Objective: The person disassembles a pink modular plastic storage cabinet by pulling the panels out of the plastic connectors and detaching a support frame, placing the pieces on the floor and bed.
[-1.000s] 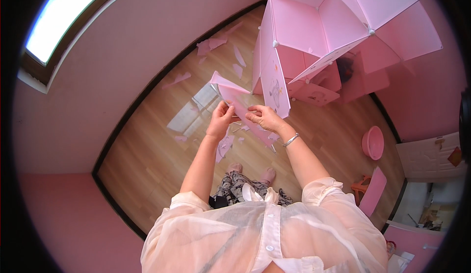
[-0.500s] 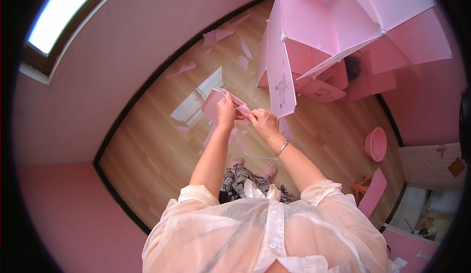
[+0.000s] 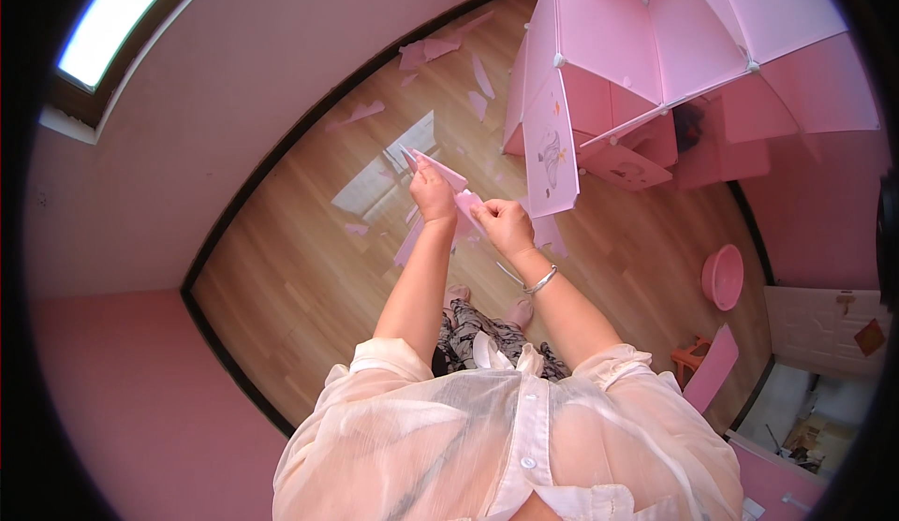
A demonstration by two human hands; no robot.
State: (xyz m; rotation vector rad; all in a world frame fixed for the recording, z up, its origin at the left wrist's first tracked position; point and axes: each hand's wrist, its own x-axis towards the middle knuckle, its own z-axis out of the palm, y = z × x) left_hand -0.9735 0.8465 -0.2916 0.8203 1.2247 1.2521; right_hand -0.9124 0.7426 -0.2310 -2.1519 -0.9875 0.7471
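Observation:
My left hand (image 3: 433, 195) is closed around a pink plastic panel (image 3: 444, 171), which is seen nearly edge-on and slants down to the right. Thumb and fingers pinched, my right hand (image 3: 506, 227) grips a pink strip (image 3: 469, 205) with a ragged upper end. Whether this strip still joins the panel, I cannot tell. Both hands are in front of me above the wooden floor, close together. A silver bracelet (image 3: 541, 279) circles my right wrist, and a thin pale rod or strip (image 3: 509, 273) shows beside it.
Torn pink pieces (image 3: 429, 50) lie scattered over the wooden floor (image 3: 290, 268). A pink cube cabinet (image 3: 609, 34) with white connectors stands at the far right, its printed door (image 3: 552, 156) hanging open. At right are a pink basin (image 3: 722, 278), an orange stool (image 3: 690, 356) and a pink panel (image 3: 714, 369).
The held panel has turned from showing its broad face to nearly edge-on. My right hand has pulled slightly away from my left, with the pink strip in its fingers. The view has shifted slightly.

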